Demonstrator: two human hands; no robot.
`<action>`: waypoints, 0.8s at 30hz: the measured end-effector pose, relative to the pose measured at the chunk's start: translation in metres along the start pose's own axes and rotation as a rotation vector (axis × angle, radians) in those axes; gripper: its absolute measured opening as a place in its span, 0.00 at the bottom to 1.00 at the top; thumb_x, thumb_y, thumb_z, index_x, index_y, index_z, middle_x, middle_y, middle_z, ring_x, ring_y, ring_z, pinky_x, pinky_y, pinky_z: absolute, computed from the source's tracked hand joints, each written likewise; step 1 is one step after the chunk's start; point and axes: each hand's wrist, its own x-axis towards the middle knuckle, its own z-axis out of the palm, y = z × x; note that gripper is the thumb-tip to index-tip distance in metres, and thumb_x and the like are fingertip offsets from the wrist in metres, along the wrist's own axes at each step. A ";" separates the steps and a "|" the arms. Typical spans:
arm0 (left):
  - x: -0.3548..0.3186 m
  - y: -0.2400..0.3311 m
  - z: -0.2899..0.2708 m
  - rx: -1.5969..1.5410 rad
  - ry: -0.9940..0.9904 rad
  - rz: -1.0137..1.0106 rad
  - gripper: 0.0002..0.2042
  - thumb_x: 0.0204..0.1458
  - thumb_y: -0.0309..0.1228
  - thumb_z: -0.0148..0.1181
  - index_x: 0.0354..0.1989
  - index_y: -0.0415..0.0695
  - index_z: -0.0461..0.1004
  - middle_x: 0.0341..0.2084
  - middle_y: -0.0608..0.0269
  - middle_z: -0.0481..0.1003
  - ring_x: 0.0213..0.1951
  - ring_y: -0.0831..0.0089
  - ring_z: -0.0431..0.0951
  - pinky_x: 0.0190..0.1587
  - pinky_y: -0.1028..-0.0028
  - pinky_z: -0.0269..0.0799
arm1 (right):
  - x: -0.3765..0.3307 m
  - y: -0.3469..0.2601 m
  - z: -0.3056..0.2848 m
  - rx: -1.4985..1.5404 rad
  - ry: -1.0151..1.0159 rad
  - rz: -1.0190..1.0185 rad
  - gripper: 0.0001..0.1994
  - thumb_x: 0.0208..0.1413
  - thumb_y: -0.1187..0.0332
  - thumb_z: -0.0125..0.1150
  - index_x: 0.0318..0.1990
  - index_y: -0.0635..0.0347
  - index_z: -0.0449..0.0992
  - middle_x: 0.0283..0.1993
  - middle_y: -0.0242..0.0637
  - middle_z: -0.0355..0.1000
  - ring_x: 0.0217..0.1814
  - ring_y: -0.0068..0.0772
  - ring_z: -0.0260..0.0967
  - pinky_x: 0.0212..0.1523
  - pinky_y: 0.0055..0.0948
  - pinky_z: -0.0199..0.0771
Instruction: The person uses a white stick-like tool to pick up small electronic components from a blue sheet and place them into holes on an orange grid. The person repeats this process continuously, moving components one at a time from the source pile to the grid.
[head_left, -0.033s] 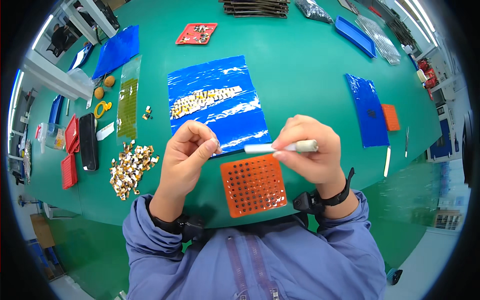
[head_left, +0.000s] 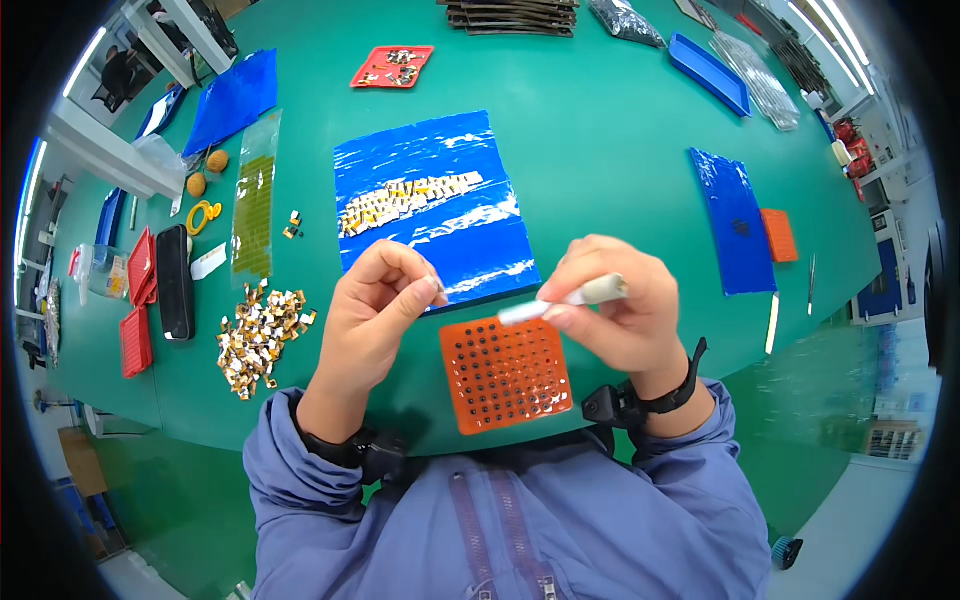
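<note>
My left hand (head_left: 375,320) is raised over the green table (head_left: 600,150), thumb and forefinger pinched on a tiny pale piece too small to make out. My right hand (head_left: 620,315) grips a white pen-like tool (head_left: 570,297), its tip pointing left toward the left fingertips. Just below both hands lies an orange square tray (head_left: 505,375) full of small holes. Behind the hands a blue sheet (head_left: 430,205) carries rows of small gold parts. A loose pile of gold and white parts (head_left: 260,335) lies left of my left hand.
At the left are a black flat device (head_left: 175,280), red trays (head_left: 140,265) and a yellowish strip bag (head_left: 255,205). A red tray (head_left: 392,65) sits at the back. At the right lie a blue sheet (head_left: 735,220), a small orange tray (head_left: 778,235) and a blue tray (head_left: 708,72).
</note>
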 end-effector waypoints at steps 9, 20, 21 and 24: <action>-0.001 0.001 0.004 0.036 -0.102 -0.153 0.02 0.51 0.24 0.52 0.31 0.40 0.66 0.27 0.66 0.70 0.32 0.81 0.72 0.37 0.80 0.68 | -0.002 -0.006 0.021 -0.099 -0.086 -0.086 0.08 0.40 0.73 0.64 0.23 0.61 0.69 0.18 0.33 0.65 0.17 0.26 0.61 0.18 0.22 0.60; 0.003 0.011 -0.013 0.242 0.050 -0.039 0.02 0.49 0.21 0.53 0.30 0.39 0.67 0.25 0.69 0.69 0.29 0.83 0.69 0.33 0.83 0.66 | -0.005 0.006 0.008 0.439 0.189 0.353 0.02 0.48 0.78 0.57 0.30 0.66 0.71 0.23 0.30 0.67 0.23 0.14 0.62 0.24 0.14 0.61; 0.001 0.014 -0.028 0.361 0.083 -0.035 0.02 0.49 0.21 0.53 0.30 0.39 0.68 0.24 0.70 0.69 0.28 0.83 0.69 0.30 0.83 0.64 | -0.007 0.013 0.004 0.483 0.242 0.384 0.02 0.49 0.77 0.56 0.30 0.65 0.70 0.23 0.29 0.66 0.22 0.14 0.61 0.24 0.14 0.60; -0.015 0.041 -0.061 0.785 0.267 -0.148 0.03 0.45 0.22 0.57 0.28 0.39 0.71 0.21 0.65 0.71 0.26 0.81 0.70 0.28 0.81 0.64 | -0.010 0.033 -0.006 0.596 0.376 0.460 0.03 0.51 0.75 0.55 0.31 0.65 0.70 0.22 0.28 0.65 0.21 0.14 0.59 0.22 0.13 0.58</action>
